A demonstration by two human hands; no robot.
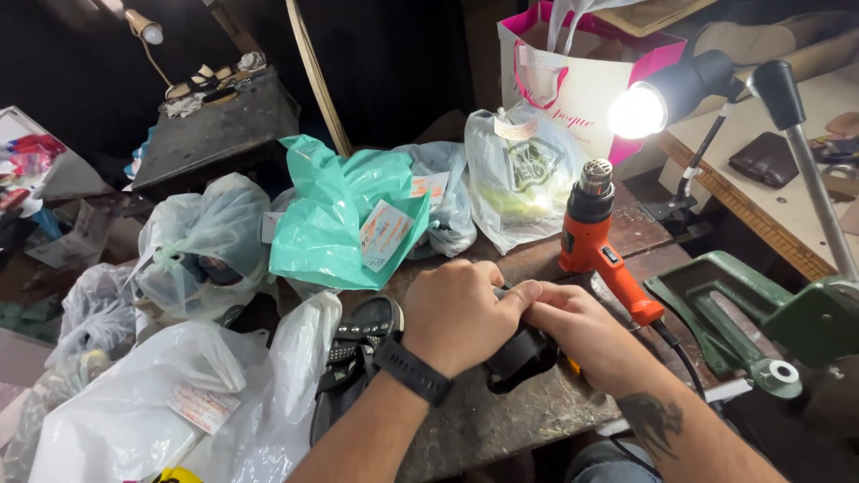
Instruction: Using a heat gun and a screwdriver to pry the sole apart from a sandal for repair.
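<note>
Black shoe-like piece (519, 356), probably a sandal strap, just left of the orange heat gun (601, 246) on the table (483, 420). Pinned between 2 hands: left hand (461, 315) clenched over its near-left end, right hand (582, 329) gripping its right end. Long axis left-right, both equally close.

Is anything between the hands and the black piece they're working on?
Nothing visible. The left hand and right hand both rest directly on the black item on the workbench. The orange heat gun stands behind, apart from it.
</note>
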